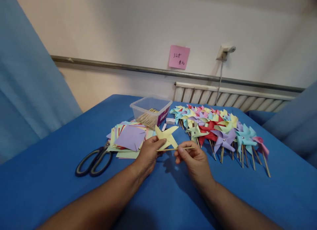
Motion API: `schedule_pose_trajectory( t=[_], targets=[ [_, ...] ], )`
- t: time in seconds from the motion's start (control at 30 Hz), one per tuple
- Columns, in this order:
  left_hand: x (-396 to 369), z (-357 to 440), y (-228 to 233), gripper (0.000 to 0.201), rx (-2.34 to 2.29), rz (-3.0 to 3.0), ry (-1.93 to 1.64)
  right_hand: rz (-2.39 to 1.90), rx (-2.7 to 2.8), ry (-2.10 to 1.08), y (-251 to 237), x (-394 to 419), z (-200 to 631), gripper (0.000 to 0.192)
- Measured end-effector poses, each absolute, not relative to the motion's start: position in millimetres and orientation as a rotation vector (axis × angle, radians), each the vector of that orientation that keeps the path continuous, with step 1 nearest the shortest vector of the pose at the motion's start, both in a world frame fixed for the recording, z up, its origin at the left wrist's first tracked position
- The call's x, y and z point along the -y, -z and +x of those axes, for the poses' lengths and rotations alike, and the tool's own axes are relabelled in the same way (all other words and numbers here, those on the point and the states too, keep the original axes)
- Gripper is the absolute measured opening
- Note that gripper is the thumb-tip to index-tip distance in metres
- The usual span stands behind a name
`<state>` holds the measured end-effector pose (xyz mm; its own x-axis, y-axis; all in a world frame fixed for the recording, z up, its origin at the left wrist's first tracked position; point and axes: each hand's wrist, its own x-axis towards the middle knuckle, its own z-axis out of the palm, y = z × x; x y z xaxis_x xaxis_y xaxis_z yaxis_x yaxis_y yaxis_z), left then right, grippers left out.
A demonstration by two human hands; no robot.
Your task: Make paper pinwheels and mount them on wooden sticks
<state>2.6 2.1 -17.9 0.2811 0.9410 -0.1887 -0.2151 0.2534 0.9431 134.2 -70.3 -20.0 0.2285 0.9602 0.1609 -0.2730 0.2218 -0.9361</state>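
A yellow paper pinwheel (167, 136) is pinched in my left hand (151, 150), its folded blades spread above my thumb. My right hand (194, 160) grips a thin wooden stick (170, 149), which lies level just under the pinwheel's lower blades. The stick's left end reaches my left fingers, and its right end sticks out past my right fingers. Whether stick and pinwheel are joined, I cannot tell. Close to my left hand lies a stack of cut paper squares (130, 137), a purple one on top. Scissors (95, 160) with dark handles rest to the left, blades partly under the stack.
Behind the stack stands a clear plastic box (138, 107) of wooden sticks (148, 117). Small white boxes (170, 121) sit beside it. Many finished pinwheels (224, 139) on sticks cover the right of the blue table (61, 193). A radiator (205, 95) and wall are behind.
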Motion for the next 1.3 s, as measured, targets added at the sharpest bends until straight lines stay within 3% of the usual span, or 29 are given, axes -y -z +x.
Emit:
schedule_pose_trajectory(
  t=[0.27,0.53,0.73,0.97,1.3],
  targets=[
    [-2,2,16,0.022,-0.956,0.898,-1.024,-0.811,1.192,-1.300,20,84,137,0.020],
    [-1,0,11,0.017,-0.983,0.872,-1.029,-0.578,1.347,-1.606,19,87,140,0.064],
    [1,1,14,0.022,-0.961,0.960,-1.026,-0.771,1.086,-1.578,42,72,122,0.029],
    [-2,1,17,0.024,-1.003,0.985,-0.991,-0.847,0.962,-1.479,41,65,119,0.040],
    [-3,3,17,0.023,-1.001,1.070,-0.963,-0.899,0.743,-1.445,33,57,127,0.036]
  ],
)
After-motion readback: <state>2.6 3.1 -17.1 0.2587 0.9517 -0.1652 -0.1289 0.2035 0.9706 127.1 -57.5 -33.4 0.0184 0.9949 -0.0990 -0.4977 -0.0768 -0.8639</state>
